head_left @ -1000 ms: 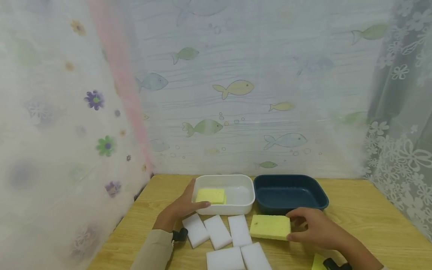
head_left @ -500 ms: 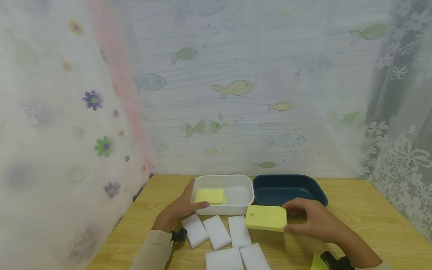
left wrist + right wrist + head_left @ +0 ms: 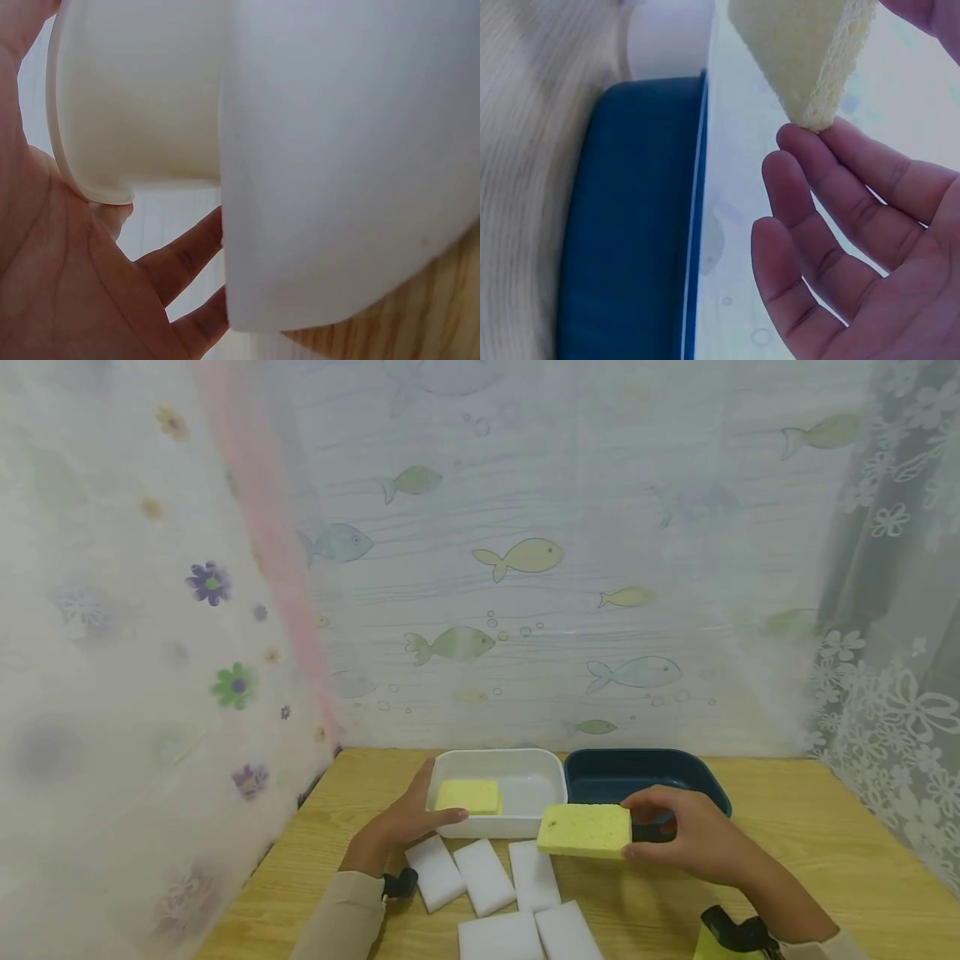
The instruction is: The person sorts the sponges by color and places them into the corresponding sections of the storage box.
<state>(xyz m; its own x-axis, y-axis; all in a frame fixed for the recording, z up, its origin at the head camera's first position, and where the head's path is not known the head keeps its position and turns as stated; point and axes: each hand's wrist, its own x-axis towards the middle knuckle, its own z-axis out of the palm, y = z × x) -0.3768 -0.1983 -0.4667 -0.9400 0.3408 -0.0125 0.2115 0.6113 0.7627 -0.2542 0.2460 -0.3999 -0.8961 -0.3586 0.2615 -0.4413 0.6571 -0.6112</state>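
Note:
My right hand [image 3: 678, 837] pinches a yellow sponge [image 3: 584, 829] by its right end and holds it off the table, in front of the seam between the white tray [image 3: 552, 814] and the dark blue tray [image 3: 712, 793]. In the right wrist view the sponge [image 3: 810, 52] hangs above my fingers [image 3: 832, 225], with the blue tray [image 3: 630, 217] behind. My left hand [image 3: 411, 821] grips the white tray's front left corner, thumb over the rim. A smaller yellow sponge [image 3: 468, 796] lies inside that tray. The left wrist view shows my palm [image 3: 60, 285] against the tray wall [image 3: 142, 97].
Several white sponge blocks [image 3: 483, 877] lie on the wooden table [image 3: 825, 843] in front of the trays; one [image 3: 337, 150] fills the left wrist view. Another yellow piece [image 3: 707, 945] sits at the bottom right. Fish-patterned and floral curtains enclose the table on three sides.
My right hand has lifted the yellow sponge off the table and carried it left and away, toward the white tray. The left hand has stayed on the tray's corner.

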